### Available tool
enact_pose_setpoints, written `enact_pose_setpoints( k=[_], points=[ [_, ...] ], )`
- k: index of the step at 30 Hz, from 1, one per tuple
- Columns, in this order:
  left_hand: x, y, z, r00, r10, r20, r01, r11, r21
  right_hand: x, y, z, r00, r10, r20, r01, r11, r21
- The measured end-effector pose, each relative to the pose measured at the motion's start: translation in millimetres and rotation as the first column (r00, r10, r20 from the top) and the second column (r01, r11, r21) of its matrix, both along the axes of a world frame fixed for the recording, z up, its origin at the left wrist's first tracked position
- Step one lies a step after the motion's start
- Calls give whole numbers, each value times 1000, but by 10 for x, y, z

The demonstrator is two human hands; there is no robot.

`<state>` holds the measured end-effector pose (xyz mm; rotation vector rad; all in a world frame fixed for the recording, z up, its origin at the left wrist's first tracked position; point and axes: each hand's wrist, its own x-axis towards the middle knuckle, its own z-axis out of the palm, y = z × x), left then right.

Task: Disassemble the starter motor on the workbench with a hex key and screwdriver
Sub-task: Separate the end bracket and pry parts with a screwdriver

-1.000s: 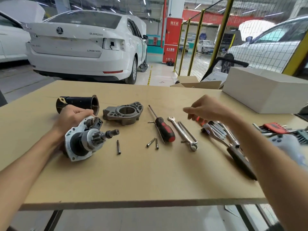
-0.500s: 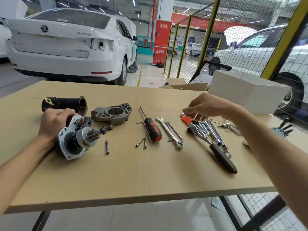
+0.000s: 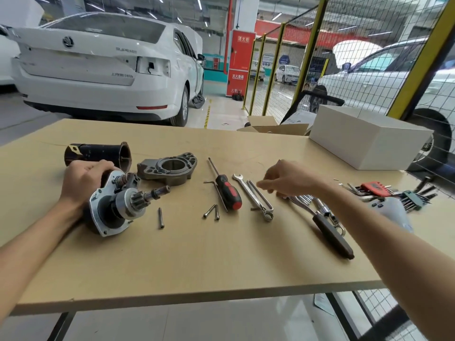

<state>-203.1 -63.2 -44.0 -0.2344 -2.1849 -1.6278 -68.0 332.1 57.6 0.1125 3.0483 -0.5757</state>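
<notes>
Head view: the starter motor (image 3: 115, 205) is grasped by the left hand (image 3: 82, 179) on the desk (image 3: 197, 254). The right hand (image 3: 285, 182) is held blurred above the combination wrench (image 3: 251, 195); whether its grip is released cannot be told.

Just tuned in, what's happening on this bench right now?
A person is partway through stripping a starter motor on the tan workbench. The left hand grips the silver-flanged motor core with its pinion shaft. The black cylindrical casing and grey cast nose housing already lie apart behind it, with loose bolts nearby. The right hand hovers blurred over the chrome wrenches; whether it holds anything is unclear. The red-and-black screwdriver lies untouched.
</notes>
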Motion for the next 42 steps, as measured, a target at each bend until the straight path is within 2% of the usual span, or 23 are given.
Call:
enact_pose_setpoints(
  k=[3, 5, 11, 14, 16, 18, 19, 22, 26, 28, 29, 31, 33, 34, 36, 42],
  points=[
    [229, 102, 155, 1000, -9, -5, 9, 1000, 30, -4, -286, -208, 985, 70, -160, -65, 997, 33],
    [344, 143, 231, 1000, -2, -12, 2, 998, 61, -39, -445, -329, 972, 121, -201, -113, 992, 48],
    [415, 169, 290, 1000, -23, -20, 25, 997, 69, -135, -543, -341, 928, 96, -361, -99, 995, 10],
    [417, 183, 300, 998, -38, -41, 41, 997, 68, -145, -571, -365, 909, 152, -389, -119, 987, 107],
    [402, 187, 293, 998, -39, -46, 42, 997, 69, -168, -650, -390, 891, 234, -389, -133, 954, 270],
    [397, 187, 290, 998, -51, -46, 55, 995, 80, -238, -759, -395, 881, 307, -361, -132, 891, 434],
    [397, 184, 287, 997, -62, -47, 65, 995, 80, -279, -813, -380, 893, 315, -323, -140, 873, 467],
    [392, 182, 287, 995, -81, -54, 85, 993, 82, -446, -912, -268, 960, 244, -140, -157, 877, 455],
    [385, 190, 294, 994, -73, -76, 78, 995, 68, -638, -995, -151, 972, 229, 51, -223, 836, 502],
    [388, 192, 299, 994, -80, -78, 84, 995, 62, -710, -992, -86, 972, 211, 108, -237, 867, 438],
    [384, 195, 301, 993, -84, -80, 89, 994, 57, -740, -954, -39, 972, 201, 120, -231, 910, 344],
    [371, 195, 296, 992, -87, -89, 92, 994, 52, -773, -831, 65, 975, 190, 112, -198, 979, 59],
    [357, 196, 289, 992, -89, -95, 93, 995, 47, -769, -699, 154, 983, 168, 69, -151, 967, -203],
    [350, 195, 286, 992, -89, -94, 93, 995, 41, -757, -638, 185, 988, 151, 42, -134, 952, -275],
    [337, 193, 281, 991, -93, -92, 97, 995, 38, -737, -532, 218, 993, 120, 3, -113, 942, -317],
    [319, 185, 267, 990, -112, -88, 116, 992, 46, -655, -346, 201, 996, 92, 1, -88, 964, -252]
  ],
)
